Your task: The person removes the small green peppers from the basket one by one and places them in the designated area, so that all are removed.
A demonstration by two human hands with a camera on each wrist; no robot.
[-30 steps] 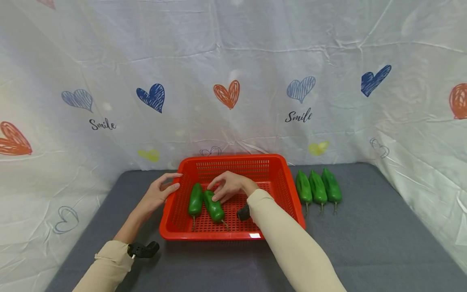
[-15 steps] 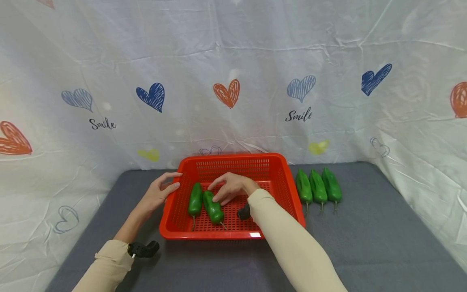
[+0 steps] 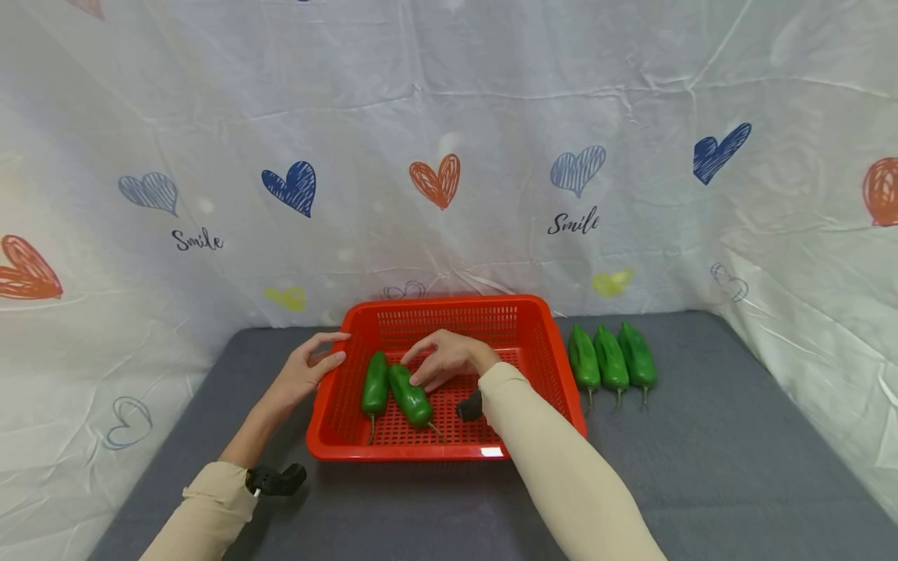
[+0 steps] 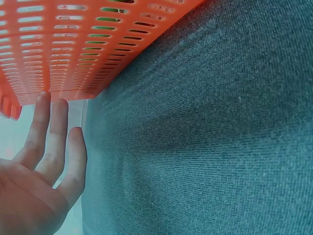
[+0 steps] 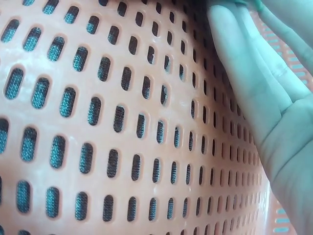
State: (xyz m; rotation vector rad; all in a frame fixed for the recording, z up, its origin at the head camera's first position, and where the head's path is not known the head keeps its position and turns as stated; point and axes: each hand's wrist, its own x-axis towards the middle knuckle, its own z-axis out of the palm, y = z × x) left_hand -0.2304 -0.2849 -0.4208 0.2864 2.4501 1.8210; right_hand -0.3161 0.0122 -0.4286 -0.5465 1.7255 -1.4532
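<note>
In the head view, my right hand (image 3: 446, 357) pinches a green chili pepper (image 3: 411, 399) inside the red plastic basket (image 3: 449, 453). The pepper lies slanted, stem toward me, its upper end meeting a second green chili pepper (image 3: 376, 383) on its left. Just a sliver of green shows by the fingertips in the right wrist view. My left hand (image 3: 300, 377) touches the basket's left rim from outside. Three loosely extended fingers (image 4: 57, 120) stand by the slotted basket wall (image 4: 73, 54) in the left wrist view; the thumb and index finger are out of that frame.
Three more green chili peppers (image 3: 612, 360) lie side by side right of the basket, stems toward me. Everything rests on a dark grey cloth-covered table (image 3: 730, 460). A white curtain (image 3: 491, 117) with printed hearts hangs behind.
The gripped pepper has turned slightly: its stem end swung a little left, then back right, while its upper end edged left toward the other pepper. My left hand has stayed at the rim.
</note>
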